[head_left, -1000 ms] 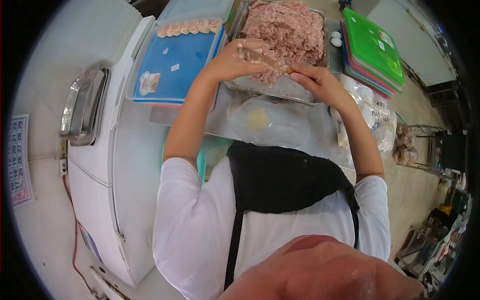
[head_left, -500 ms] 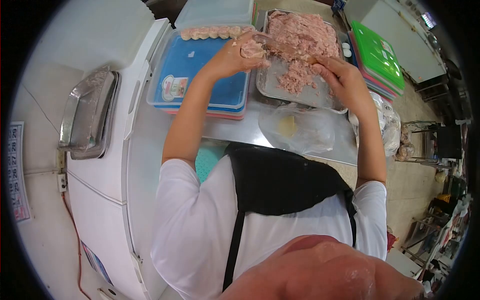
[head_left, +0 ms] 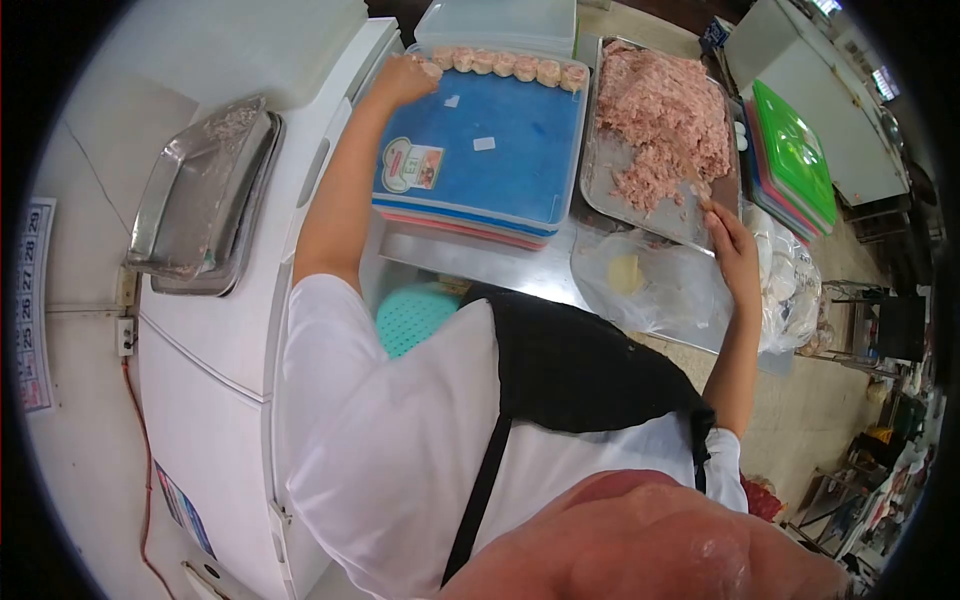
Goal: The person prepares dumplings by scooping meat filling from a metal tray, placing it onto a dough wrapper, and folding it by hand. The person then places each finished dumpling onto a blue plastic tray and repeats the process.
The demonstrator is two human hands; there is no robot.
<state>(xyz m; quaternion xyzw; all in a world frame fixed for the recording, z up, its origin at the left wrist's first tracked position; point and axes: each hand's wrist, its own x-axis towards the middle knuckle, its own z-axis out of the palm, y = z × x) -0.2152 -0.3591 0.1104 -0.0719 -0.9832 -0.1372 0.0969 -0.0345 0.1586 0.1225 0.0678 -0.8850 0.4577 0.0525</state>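
My left hand (head_left: 408, 80) is closed around a meat dumpling (head_left: 431, 70) at the far left corner of a blue-lidded plastic container (head_left: 500, 150). Beside it, a row of several pale meat dumplings (head_left: 505, 65) runs along the container's back edge. At the front right corner of a metal tray (head_left: 625, 212), my right hand (head_left: 733, 245) grips the handle of a spatula (head_left: 707, 203). The spatula's blade rests among ground meat (head_left: 665, 105) and is hard to make out. The meat is heaped towards the back of the tray.
A clear plastic bag (head_left: 665, 285) with pale yellow wrappers lies before the tray. Green-topped stacked lids (head_left: 793, 150) and white eggs (head_left: 740, 135) are to the right, with a filled plastic bag (head_left: 785, 280) nearer. Metal pans (head_left: 205, 200) sit on the white freezer (head_left: 230, 340).
My left hand has moved left from beside the tray to the end of the dumpling row, carrying the dumpling. My right hand has drawn the spatula away from it, down to the tray's front right.
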